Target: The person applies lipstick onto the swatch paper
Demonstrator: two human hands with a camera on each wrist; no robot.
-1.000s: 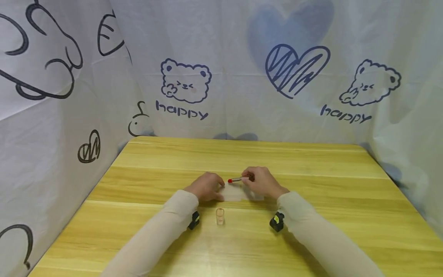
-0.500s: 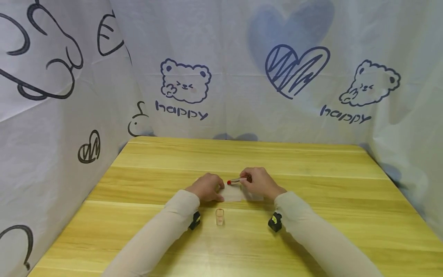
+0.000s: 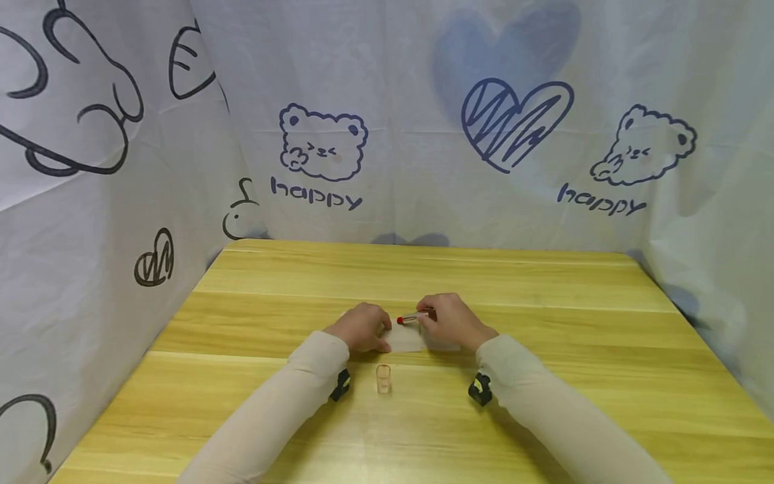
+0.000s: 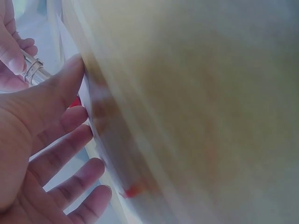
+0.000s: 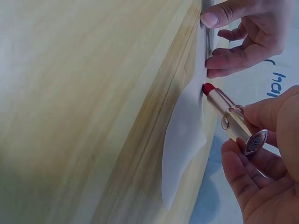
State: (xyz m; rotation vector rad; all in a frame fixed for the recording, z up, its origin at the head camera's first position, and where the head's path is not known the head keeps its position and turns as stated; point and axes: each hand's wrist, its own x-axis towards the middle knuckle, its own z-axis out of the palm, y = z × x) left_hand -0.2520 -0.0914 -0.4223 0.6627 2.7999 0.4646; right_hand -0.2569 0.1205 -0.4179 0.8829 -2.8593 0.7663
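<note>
My right hand (image 3: 450, 319) pinches a lipstick (image 3: 417, 316) with a metallic body and a red tip. In the right wrist view the lipstick (image 5: 229, 112) slants, its red tip right at the surface of a white sheet of paper (image 5: 184, 126). My left hand (image 3: 361, 327) rests on the left part of that paper (image 3: 404, 339), thumb and fingers spread along it. From the left wrist, the left hand (image 4: 32, 140) hides part of the lipstick (image 4: 36, 74). A small clear, pinkish cap (image 3: 383, 379) is on the table nearer me, apart from both hands.
The wooden table (image 3: 290, 269) is enclosed by white cloth (image 3: 393, 154) with drawn bears, hearts and lettering at the back and sides. The paper's right end curls up off the wood in the right wrist view.
My right hand has moved slightly left with the lipstick, whose red tip sits a little lower over the paper. My left hand and the cap stay almost where they were.
</note>
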